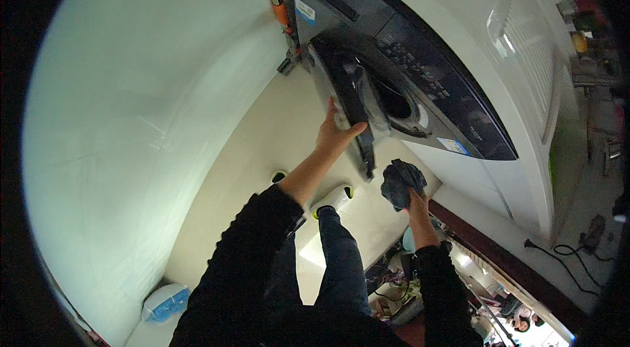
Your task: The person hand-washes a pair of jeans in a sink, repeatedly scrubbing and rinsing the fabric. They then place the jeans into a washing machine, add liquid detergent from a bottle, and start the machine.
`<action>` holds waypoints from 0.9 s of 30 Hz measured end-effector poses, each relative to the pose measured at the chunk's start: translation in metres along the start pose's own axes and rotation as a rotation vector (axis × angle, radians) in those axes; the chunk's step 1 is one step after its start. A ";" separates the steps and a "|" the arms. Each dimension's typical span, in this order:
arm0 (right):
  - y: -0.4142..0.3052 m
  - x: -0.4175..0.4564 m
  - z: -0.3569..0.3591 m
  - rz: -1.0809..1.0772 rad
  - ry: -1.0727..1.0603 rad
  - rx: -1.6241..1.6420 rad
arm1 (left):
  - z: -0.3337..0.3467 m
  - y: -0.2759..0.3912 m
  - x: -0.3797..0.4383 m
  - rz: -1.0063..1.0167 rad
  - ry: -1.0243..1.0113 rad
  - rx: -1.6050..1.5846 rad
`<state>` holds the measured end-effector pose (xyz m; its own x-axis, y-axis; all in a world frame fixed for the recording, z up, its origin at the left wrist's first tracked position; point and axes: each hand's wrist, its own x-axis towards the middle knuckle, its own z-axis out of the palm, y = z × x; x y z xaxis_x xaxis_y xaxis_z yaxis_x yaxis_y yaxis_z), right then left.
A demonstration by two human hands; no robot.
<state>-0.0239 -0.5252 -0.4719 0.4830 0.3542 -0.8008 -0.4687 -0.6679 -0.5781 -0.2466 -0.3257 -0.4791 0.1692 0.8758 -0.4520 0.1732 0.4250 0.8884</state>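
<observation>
A dark grey Haier front-loading washing machine (339,37) stands before me with its round door (350,96) swung open. The thumb of my left hand (335,131) lies on the door's edge and the fingers go around its outer face. Behind the door, part of the dark drum opening (393,98) shows. My right hand (417,202) holds a bunched dark grey cloth (402,180) low in front of the machine, apart from the opening. What kind of cloth it is, I cannot tell.
A pole with an orange joint (280,13) leans in the corner by the washer. A pale wall (128,76) runs along the left. Behind me lies a white and blue package (166,302). A black power cord (561,258) lies at the right, beyond a dark red edge (502,258).
</observation>
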 end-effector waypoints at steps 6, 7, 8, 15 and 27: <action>0.037 0.045 0.069 -0.136 -0.421 -0.070 | -0.106 -0.013 -0.034 -0.083 -0.197 -0.306; 0.028 0.051 0.090 0.029 -0.352 -0.029 | -0.125 -0.013 -0.039 -0.081 -0.223 -0.314; 0.018 0.057 0.112 0.188 -0.268 0.022 | -0.145 -0.019 -0.039 -0.079 -0.211 -0.211; -0.075 0.129 0.191 -0.236 -0.391 0.284 | -0.206 0.009 -0.028 -0.162 -0.300 0.005; 0.070 0.052 0.044 0.506 -0.145 0.370 | -0.011 -0.010 -0.022 -0.498 -0.295 -0.217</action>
<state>-0.0643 -0.5248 -0.5605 0.0425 0.1561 -0.9868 -0.8489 -0.5152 -0.1181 -0.2630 -0.3469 -0.4772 0.3851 0.4731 -0.7924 0.1047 0.8307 0.5468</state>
